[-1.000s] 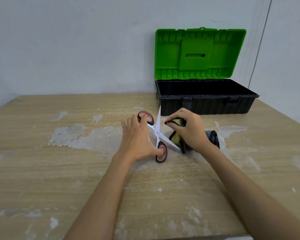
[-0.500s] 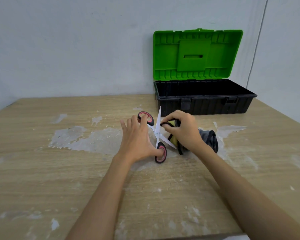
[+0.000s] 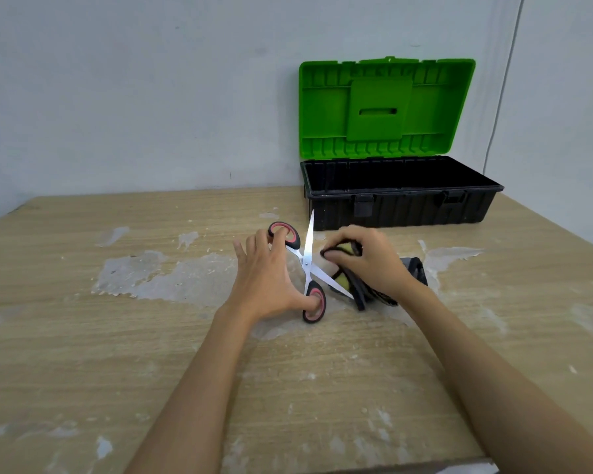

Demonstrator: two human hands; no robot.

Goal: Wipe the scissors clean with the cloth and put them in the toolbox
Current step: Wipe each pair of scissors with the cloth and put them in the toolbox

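The scissors lie on the table with the two blades spread wide apart, like a letter X. They are just in front of the toolbox, near its left front corner. One blade points up toward the toolbox, and the other blade points away to the right and goes into the cloth. The handles are black with pink inside.

The left hand holds the scissors by the handles. Its thumb goes into the handle ring farther from the toolbox, and one finger is in the ring nearer to the toolbox; the other fingers are stretched out and a little spread.

The right hand is beside the scissors, in front of the middle of the toolbox. Its fingers are curled and pinch the cloth, which is dark with a yellow-green part. The cloth is bunched under this hand and it touches the blade that points right. A grey part of the cloth comes out from behind the wrist.

The toolbox stands at the back of the table, against the wall. Its body is black and its green lid is open and stands upright. I cannot tell whether anything is inside.

The table is wooden, with pale worn patches left of the toolbox and in front of it.
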